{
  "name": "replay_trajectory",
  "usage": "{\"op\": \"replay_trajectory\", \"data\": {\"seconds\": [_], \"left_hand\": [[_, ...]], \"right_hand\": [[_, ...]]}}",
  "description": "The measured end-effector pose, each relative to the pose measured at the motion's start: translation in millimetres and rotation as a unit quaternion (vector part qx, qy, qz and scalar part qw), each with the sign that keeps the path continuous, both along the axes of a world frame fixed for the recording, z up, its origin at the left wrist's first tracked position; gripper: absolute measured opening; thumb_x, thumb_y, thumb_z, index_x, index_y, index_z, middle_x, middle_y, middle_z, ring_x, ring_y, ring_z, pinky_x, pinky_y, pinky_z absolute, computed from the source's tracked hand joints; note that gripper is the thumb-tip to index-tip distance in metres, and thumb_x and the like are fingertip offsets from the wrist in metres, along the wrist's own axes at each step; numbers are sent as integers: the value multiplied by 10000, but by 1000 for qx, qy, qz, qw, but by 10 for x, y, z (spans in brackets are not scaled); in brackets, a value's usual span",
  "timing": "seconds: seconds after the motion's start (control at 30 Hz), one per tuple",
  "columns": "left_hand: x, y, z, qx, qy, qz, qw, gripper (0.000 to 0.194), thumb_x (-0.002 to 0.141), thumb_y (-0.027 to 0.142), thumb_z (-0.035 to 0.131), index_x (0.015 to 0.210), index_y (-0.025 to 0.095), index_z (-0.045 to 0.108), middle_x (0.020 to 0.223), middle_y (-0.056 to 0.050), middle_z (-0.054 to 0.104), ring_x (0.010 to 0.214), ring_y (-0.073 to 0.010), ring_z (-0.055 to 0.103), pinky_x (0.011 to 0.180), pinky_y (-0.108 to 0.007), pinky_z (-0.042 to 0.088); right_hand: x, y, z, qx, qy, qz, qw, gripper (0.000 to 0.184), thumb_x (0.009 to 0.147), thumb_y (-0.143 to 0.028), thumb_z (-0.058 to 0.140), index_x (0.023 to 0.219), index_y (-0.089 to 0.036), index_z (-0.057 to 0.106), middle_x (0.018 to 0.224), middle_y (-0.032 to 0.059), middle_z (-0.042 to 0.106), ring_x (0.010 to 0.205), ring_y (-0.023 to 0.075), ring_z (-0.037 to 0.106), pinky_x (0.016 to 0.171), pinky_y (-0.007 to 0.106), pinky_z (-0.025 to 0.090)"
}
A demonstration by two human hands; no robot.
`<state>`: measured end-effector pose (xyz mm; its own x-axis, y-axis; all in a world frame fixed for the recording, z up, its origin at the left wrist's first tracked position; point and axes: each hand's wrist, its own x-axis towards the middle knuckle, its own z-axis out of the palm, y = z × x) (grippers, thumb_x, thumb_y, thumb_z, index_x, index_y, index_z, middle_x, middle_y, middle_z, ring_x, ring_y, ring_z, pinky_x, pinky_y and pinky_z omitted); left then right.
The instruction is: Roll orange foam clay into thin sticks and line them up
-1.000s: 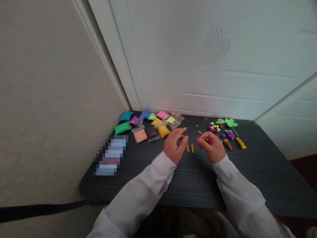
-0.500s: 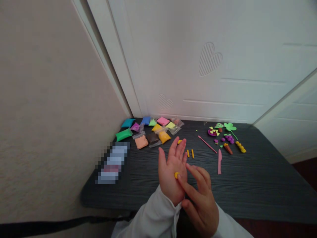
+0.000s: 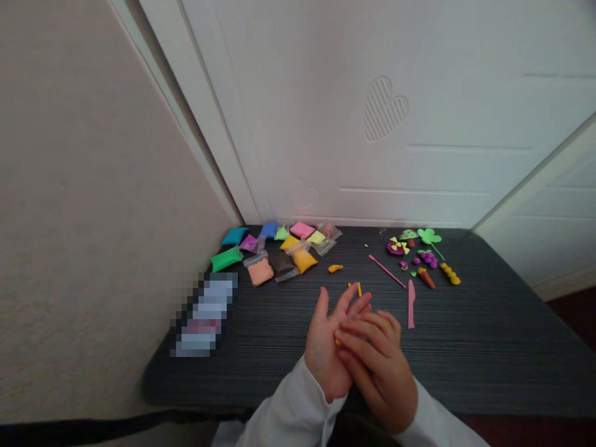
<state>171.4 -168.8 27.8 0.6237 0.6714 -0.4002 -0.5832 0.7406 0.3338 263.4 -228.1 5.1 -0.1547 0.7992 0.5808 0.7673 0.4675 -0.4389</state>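
Observation:
My left hand [image 3: 328,351] is palm up above the near part of the table, fingers stretched out and thumb apart. On its palm is a small piece of yellow clay [image 3: 338,341], mostly covered by my right hand [image 3: 384,366]. The right fingers are bent and close together, thumb and index fingertip at the clay. Just beyond my left fingertips lie thin yellow clay strips [image 3: 359,289], partly hidden by them. A larger lump of yellow clay [image 3: 335,269] rests farther back on the dark table [image 3: 270,323].
Several packets of coloured clay, including a green packet [image 3: 226,259] and a brown packet [image 3: 284,265], lie at the back left. To the right are a pink stick [image 3: 387,271], a pink plastic knife [image 3: 411,304] and small clay figures, among them purple grapes [image 3: 429,259]. A white door panel [image 3: 302,124] stands behind.
The right fingers have closed in over the yellow clay on my left palm, covering most of it. Both hands sit slightly lower in view, uncovering the yellow lump behind.

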Motion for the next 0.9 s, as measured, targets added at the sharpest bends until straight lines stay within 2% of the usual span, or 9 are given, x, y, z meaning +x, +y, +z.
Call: {"op": "replay_trajectory", "data": {"seconds": [0.1,0.17,0.23,0.3,0.37,0.47,0.63,0.73,0.9], "left_hand": [[25,-41,-34,9,8,13,1000,673,743,642,335,1232,185,411,1266,-113,454,1160,-194,440,980,-313,342],[0,-74,-84,62,57,53,995,582,775,586,354,1191,193,458,1213,-96,503,1123,-178,464,945,-295,363],[-58,-109,-155,135,152,104,974,428,794,468,442,1123,204,517,1106,-74,567,994,-153,527,845,-266,410],[-126,-145,-227,182,231,71,953,314,752,372,555,985,167,597,876,-62,624,771,-130,561,684,-241,430],[-180,-177,-278,186,227,14,956,273,749,352,563,893,131,629,734,-61,622,654,-123,549,597,-243,418],[-212,-203,-295,160,192,-18,968,224,720,302,606,834,115,656,711,-63,630,616,-114,546,592,-248,431],[-213,-181,-278,98,170,17,980,121,638,196,686,730,121,662,712,-47,648,655,-106,575,641,-223,445],[-232,-153,-327,111,179,-4,978,182,620,172,700,793,141,654,733,-48,663,670,-103,589,647,-202,434],[-284,-105,-456,183,188,-56,963,352,630,155,694,966,200,600,720,-14,661,652,-81,585,667,-200,424]], "right_hand": [[35,53,7,-7,71,3,997,196,752,-137,553,908,-254,575,848,-8,640,850,171,539,861,418,300],[101,61,-13,-28,105,6,994,189,743,-124,560,896,-234,550,828,-2,631,808,160,549,835,402,326],[178,54,-47,-47,142,-18,989,165,748,-127,553,880,-223,530,798,4,617,771,153,550,798,383,362],[232,46,-83,-53,162,-39,985,146,750,-134,551,863,-222,525,776,6,605,745,150,546,755,362,393],[239,43,-108,-52,165,-27,985,140,746,-131,555,847,-224,534,761,4,601,737,150,545,712,341,420],[179,45,-115,-37,176,8,984,148,741,-115,551,842,-223,553,744,10,598,728,151,553,656,311,457],[122,39,-119,10,153,3,988,188,720,-122,561,886,-206,586,775,43,584,727,155,562,608,278,500],[153,38,-148,17,134,2,991,231,722,-137,557,943,-200,577,808,55,597,753,163,571,631,284,519],[208,36,-176,3,86,37,996,250,753,-154,531,995,-197,575,883,69,618,831,170,577,704,292,521]]}}
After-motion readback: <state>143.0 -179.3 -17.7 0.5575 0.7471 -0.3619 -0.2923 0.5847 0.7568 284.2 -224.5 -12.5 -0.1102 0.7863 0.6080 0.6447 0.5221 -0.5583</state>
